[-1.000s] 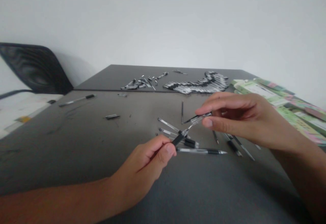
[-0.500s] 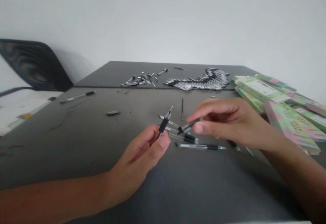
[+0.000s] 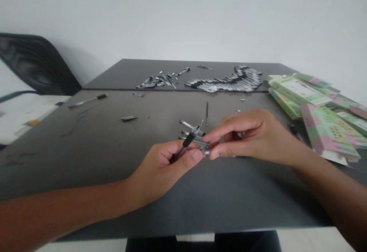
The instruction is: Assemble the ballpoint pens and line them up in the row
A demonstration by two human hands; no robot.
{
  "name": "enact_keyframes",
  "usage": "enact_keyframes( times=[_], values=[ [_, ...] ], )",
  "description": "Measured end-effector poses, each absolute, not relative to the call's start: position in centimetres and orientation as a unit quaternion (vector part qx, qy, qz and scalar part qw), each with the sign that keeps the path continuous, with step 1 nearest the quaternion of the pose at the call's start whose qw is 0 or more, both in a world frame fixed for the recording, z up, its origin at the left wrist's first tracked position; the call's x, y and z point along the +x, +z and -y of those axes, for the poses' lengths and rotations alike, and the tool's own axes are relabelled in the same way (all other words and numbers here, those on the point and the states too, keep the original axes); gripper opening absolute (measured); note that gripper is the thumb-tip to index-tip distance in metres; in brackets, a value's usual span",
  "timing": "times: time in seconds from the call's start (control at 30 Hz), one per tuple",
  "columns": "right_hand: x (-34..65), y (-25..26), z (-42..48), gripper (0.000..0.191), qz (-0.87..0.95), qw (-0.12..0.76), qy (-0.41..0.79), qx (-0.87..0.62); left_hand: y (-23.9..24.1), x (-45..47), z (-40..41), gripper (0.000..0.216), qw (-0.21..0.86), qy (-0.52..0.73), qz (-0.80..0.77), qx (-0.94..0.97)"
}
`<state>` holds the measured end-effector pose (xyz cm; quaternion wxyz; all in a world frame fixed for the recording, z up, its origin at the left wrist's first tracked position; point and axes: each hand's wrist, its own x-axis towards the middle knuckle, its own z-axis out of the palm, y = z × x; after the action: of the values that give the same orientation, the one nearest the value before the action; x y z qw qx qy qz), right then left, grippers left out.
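Above dark surface (image 3: 160, 217), left hand (image 3: 164, 164) is grasping a likely light, stiff pen (image 3: 188, 140), best held mid-barrel; right hand (image 3: 252, 137) is pinching a clear piece (image 3: 205, 150).

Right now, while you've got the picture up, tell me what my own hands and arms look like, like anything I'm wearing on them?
Your left hand and right hand are both ungloved. The left forearm and right forearm show no sleeves. I see no rings, watch or bracelets; small markings would be hard to make out.
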<state>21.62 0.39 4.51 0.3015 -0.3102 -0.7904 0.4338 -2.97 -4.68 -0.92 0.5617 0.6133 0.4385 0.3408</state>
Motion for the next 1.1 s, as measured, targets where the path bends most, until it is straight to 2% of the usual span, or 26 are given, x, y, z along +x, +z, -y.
enact_keyframes(
  times=[0.07, 0.17, 0.23, 0.33, 0.53, 0.6, 0.7, 0.9, 1.1],
  values=[
    [23.2, 5.5, -1.2, 0.038, 0.769, 0.367, 0.381, -0.359, -1.0, -3.0, 4.7, 0.033, 0.556, 0.352, -0.441, 0.611],
    [26.7, 7.2, -2.8, 0.023, 0.698, 0.512, 0.215, -0.452, -1.4, -3.0, 4.7, 0.037, 0.547, 0.365, -0.458, 0.598],
    [29.1, 8.1, -3.8, 0.022, 0.67, 0.536, 0.143, -0.494, -1.7, -3.1, 4.6, 0.041, 0.548, 0.369, -0.464, 0.59],
    [31.9, 8.8, -4.8, 0.032, 0.691, 0.455, 0.122, -0.548, -2.3, -3.2, 4.6, 0.046, 0.547, 0.377, -0.469, 0.582],
    [33.0, 7.5, -6.3, 0.038, 0.793, 0.116, 0.142, -0.58, -2.8, -3.2, 4.4, 0.057, 0.564, 0.385, -0.476, 0.554],
    [33.0, 6.8, -7.0, 0.036, 0.812, 0.045, 0.174, -0.556, -2.7, -3.2, 4.4, 0.058, 0.568, 0.386, -0.473, 0.551],
    [33.7, 6.4, -7.7, 0.035, 0.814, 0.009, 0.197, -0.546, -2.5, -3.1, 4.3, 0.059, 0.576, 0.386, -0.47, 0.546],
    [36.6, 7.6, -7.1, 0.025, 0.792, 0.031, 0.115, -0.599, -2.5, -3.0, 4.3, 0.064, 0.577, 0.394, -0.476, 0.535],
    [39.6, 8.5, -6.5, 0.024, 0.751, 0.041, 0.081, -0.654, -2.7, -3.1, 4.4, 0.059, 0.569, 0.395, -0.48, 0.539]
  ],
)
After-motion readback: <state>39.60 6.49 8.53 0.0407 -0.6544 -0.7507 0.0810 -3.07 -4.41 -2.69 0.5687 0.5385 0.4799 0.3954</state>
